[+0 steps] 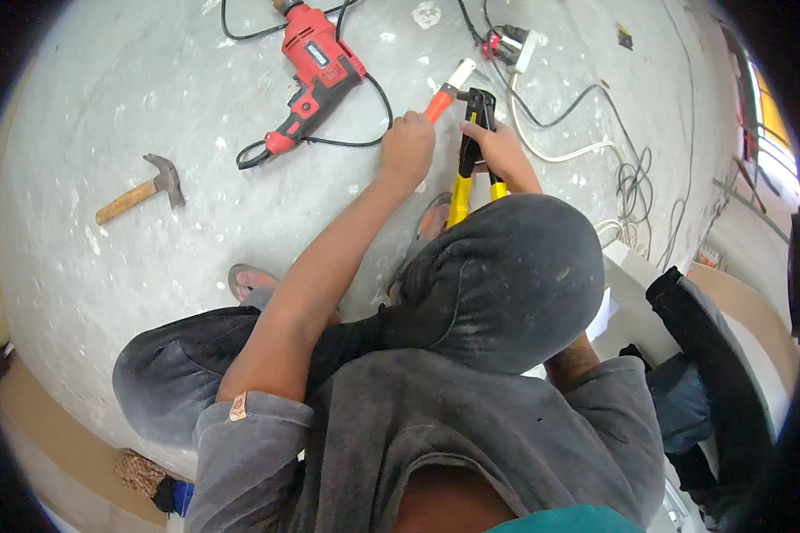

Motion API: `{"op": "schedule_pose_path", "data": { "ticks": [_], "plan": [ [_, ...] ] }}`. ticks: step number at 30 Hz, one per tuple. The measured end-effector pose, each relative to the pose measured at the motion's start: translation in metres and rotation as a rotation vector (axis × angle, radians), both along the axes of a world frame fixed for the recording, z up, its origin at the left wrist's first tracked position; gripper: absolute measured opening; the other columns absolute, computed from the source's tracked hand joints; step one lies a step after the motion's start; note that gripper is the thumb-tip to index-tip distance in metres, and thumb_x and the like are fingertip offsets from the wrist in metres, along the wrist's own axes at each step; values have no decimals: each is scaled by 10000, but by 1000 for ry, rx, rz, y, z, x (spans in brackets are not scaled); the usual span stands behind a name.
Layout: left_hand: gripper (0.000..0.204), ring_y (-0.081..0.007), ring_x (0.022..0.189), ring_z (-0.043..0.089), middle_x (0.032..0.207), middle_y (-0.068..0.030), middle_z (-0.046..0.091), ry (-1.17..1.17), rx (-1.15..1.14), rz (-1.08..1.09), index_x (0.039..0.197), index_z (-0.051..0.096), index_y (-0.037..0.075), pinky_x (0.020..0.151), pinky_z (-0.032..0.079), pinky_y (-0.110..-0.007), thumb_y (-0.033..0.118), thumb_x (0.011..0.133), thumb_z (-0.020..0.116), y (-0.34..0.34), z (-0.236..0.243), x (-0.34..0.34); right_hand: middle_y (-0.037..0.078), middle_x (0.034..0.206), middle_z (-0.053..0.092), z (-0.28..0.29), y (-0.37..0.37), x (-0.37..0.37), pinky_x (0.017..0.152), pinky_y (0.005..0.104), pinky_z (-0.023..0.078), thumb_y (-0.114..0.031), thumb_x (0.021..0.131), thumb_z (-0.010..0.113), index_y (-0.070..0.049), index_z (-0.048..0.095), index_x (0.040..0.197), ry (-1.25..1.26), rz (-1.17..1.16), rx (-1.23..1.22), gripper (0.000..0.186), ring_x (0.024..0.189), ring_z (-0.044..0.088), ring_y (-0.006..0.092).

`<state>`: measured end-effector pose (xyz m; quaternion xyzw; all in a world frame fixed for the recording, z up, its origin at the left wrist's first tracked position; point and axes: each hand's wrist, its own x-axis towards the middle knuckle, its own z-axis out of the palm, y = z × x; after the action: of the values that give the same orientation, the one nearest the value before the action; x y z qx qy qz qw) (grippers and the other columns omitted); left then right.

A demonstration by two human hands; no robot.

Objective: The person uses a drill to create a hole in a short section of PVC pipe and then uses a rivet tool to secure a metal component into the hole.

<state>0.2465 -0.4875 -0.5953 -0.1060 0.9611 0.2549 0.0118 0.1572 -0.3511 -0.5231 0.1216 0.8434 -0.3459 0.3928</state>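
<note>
In my left hand (408, 147) is a slim tool with an orange handle and a whitish end (442, 102); my fingers are closed round its lower part, and its exact kind is unclear. Close beside it, my right hand (507, 155) grips a hand riveter (474, 133) with a black body and yellow grips, thumb across the black part. The riveter's head touches or nearly touches the orange tool; I cannot tell which. My raised knee hides the lower ends of the riveter's handles.
A red corded drill (316, 75) lies ahead on the grey floor, its black cable looping near my left hand. A claw hammer (142, 191) with a wooden handle rests at left. A white power strip (524, 51) with plugs and tangled cords (631, 182) lies to the right.
</note>
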Motion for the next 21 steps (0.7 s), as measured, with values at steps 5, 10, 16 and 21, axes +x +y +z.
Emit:
{"op": "schedule_pose_path", "data": {
  "ticks": [5,10,16,21],
  "plan": [
    [97,-295,805,666,882,-151,618,30,-21,-36,897,608,8,652,571,-386,58,814,603,4,-1,0,259,872,696,19,-10,-14,811,447,516,-419,782,682,-1,696,990,213,382,255,467,862,692,389],
    [110,-307,816,669,891,-159,619,-6,-33,-41,906,606,6,666,577,-392,55,808,606,-2,-1,2,102,725,649,13,-12,-24,559,344,541,-377,855,672,39,652,860,-37,243,118,416,587,636,200],
    [136,-325,812,672,903,-171,627,43,95,92,917,607,1,666,577,-427,71,800,617,-12,6,-9,128,814,646,31,-34,-30,504,349,565,-560,919,581,48,562,1086,221,232,-11,631,594,669,214],
    [160,-358,757,701,868,-192,670,-80,213,199,970,589,-2,669,578,-455,107,854,606,-24,6,-19,97,856,627,28,-55,-35,556,329,594,-485,975,543,-28,497,1148,71,218,-71,491,599,655,174]
  ]
}}
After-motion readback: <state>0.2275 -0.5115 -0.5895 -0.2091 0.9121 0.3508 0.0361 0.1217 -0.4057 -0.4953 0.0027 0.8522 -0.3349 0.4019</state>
